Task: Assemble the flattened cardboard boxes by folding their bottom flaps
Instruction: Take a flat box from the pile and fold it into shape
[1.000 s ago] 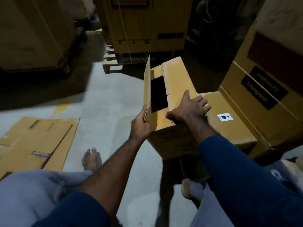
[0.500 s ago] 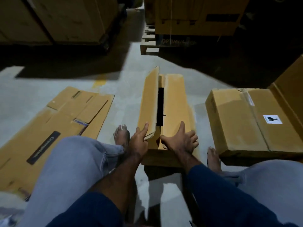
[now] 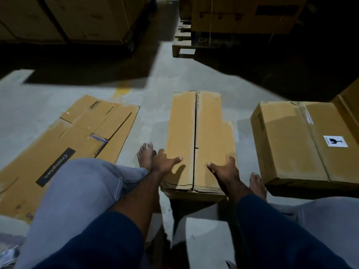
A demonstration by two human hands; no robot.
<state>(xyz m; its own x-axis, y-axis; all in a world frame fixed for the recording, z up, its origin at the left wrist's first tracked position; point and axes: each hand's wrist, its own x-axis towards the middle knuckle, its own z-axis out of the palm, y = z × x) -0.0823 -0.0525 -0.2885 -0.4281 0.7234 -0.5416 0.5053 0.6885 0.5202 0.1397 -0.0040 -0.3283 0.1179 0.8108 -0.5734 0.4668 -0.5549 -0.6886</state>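
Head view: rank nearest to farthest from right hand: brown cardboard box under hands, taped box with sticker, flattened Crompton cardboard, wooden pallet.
1. Brown cardboard box with folded flaps: touching the right hand.
2. Taped cardboard box with white sticker: to its right.
3. Flattened Crompton cardboard: left, on floor.
4. Wooden pallet: far ahead.

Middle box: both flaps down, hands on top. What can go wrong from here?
1. No tape shows on the seam of the box; only the left hand and right hand press the flaps flat, so they may spring up on release.
2. The flaps' near edge looks crumpled, so the bottom may be weak.
3. Bare feet sit beside the box; turning it over may catch toes.
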